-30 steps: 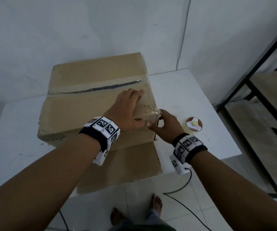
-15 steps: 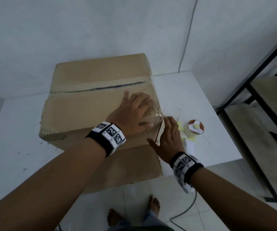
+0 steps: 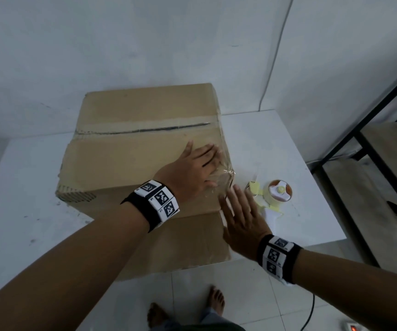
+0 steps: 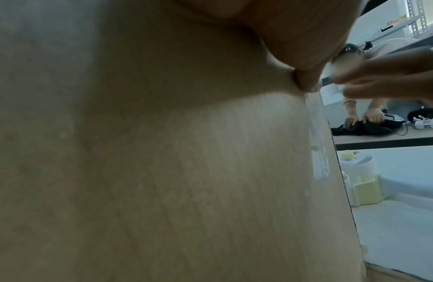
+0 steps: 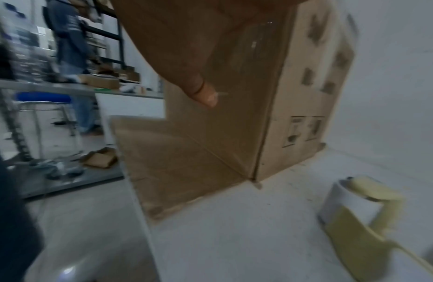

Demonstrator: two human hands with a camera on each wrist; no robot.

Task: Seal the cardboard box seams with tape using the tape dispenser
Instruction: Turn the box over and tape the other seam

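A large cardboard box point(image 3: 142, 149) sits on a white surface point(image 3: 264, 139) pushed up against a pale wall. Its top flaps are closed, and a strip of clear tape point(image 3: 145, 126) runs along the dark centre seam. More clear tape, wrinkled and shiny, wraps over the near right top corner of the box.

The person's left hand point(image 3: 192, 170) lies flat on top of the box near that corner, fingers straight and close together, pressing on the wrinkled tape. The right hand point(image 3: 242, 216) is held open with fingers spread, just beside the right front edge of the box, gripping nothing; whether it touches the cardboard cannot be told. Both wrists wear black bands with square black-and-white markers.

The tape dispenser point(image 3: 273, 199), pale yellow and white with an orange-brown roll, rests on the surface just to the right of the box, close to the right hand and not held. A loose bottom flap of the box hangs over the surface's front edge. Bare feet point(image 3: 214, 299) show on the tiled floor below.
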